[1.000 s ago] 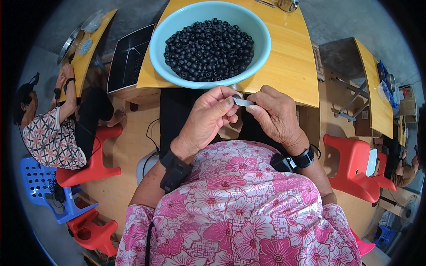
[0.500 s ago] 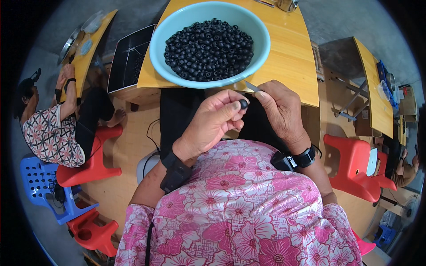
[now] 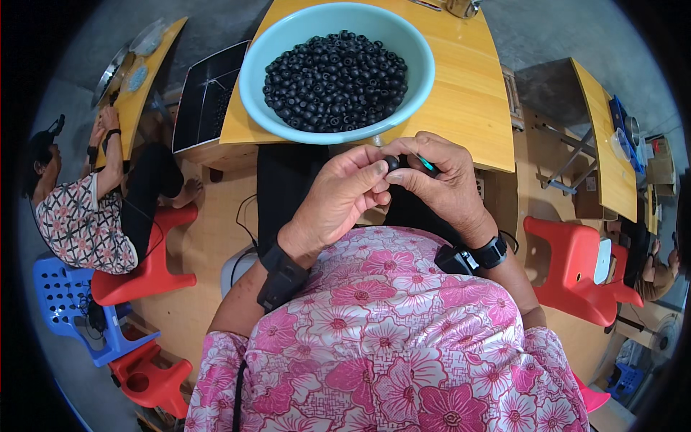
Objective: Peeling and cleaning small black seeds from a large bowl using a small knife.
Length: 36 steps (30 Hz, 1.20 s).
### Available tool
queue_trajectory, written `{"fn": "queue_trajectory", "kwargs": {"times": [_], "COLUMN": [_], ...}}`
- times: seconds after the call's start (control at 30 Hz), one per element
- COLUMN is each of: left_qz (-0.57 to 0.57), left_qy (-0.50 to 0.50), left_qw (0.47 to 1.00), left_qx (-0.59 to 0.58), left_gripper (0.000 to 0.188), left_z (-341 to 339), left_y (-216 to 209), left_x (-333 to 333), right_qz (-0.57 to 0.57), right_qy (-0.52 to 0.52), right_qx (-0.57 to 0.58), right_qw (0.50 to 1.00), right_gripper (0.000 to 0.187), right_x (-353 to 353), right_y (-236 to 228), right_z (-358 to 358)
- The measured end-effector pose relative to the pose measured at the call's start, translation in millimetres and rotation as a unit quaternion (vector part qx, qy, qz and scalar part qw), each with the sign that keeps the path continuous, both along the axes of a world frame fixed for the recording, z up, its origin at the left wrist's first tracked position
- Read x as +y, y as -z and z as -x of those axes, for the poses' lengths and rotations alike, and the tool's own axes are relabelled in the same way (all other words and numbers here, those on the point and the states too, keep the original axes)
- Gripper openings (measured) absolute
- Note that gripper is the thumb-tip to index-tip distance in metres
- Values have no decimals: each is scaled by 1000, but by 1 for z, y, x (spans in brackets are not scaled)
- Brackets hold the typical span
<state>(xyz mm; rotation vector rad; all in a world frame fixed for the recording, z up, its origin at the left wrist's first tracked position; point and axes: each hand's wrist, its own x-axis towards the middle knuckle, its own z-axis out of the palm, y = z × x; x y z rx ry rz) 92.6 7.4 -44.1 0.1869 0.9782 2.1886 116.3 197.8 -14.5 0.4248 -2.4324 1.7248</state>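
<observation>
Just in front of the basin, my left hand (image 3: 338,191) pinches a small round black piece (image 3: 391,163) between thumb and fingertips. My right hand (image 3: 446,187) is closed on a small thin blade (image 3: 426,164), which shows a teal gleam between the fingers; most of it is hidden. The right thumb is up against the black piece, so both hands meet there. Beyond them a light blue basin (image 3: 252,93) stands on the yellow wooden table (image 3: 468,93), holding a heap of similar black pieces (image 3: 335,83) with holes in them.
A black tray (image 3: 194,119) with dark pieces stands left of the table. Further left, a person (image 3: 86,216) sits on a red chair (image 3: 155,252) at another table. Red chairs (image 3: 568,266) and a yellow table (image 3: 604,144) are on the right. A metal container (image 3: 463,7) stands at the back.
My right hand has moved left and turned inward, bringing the thumb against the black piece. The blade's tip no longer points out toward the basin. My left hand keeps its pinch.
</observation>
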Motion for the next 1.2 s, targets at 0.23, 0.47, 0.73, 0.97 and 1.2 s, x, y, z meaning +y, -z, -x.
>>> {"fn": "queue_trajectory", "kwargs": {"times": [0.23, 0.47, 0.73, 0.97, 1.2], "left_qz": [-104, -58, -34, -5, -8], "left_qy": [53, -4, -38, -43, -39], "left_qw": [990, 998, 998, 998, 998], "left_qx": [-84, -39, 25, 50, 49], "left_gripper": [28, 19, 16, 18, 19], "left_z": [0, -3, 0, -1, 1], "left_y": [12, 10, -1, -3, -4], "left_x": [1, 5, 1, 2, 3], "right_qz": [-29, -42, -135, -208, -215], "right_qy": [6, 64, 23, 26, 32], "right_qx": [22, 33, 77, 96, 90], "right_qw": [999, 997, 988, 973, 972], "right_gripper": [30, 22, 23, 20, 21], "right_x": [-1, 0, 9, 6, 6], "right_y": [-4, -3, 1, 0, -1], "right_z": [0, -3, -5, -5, -3]}}
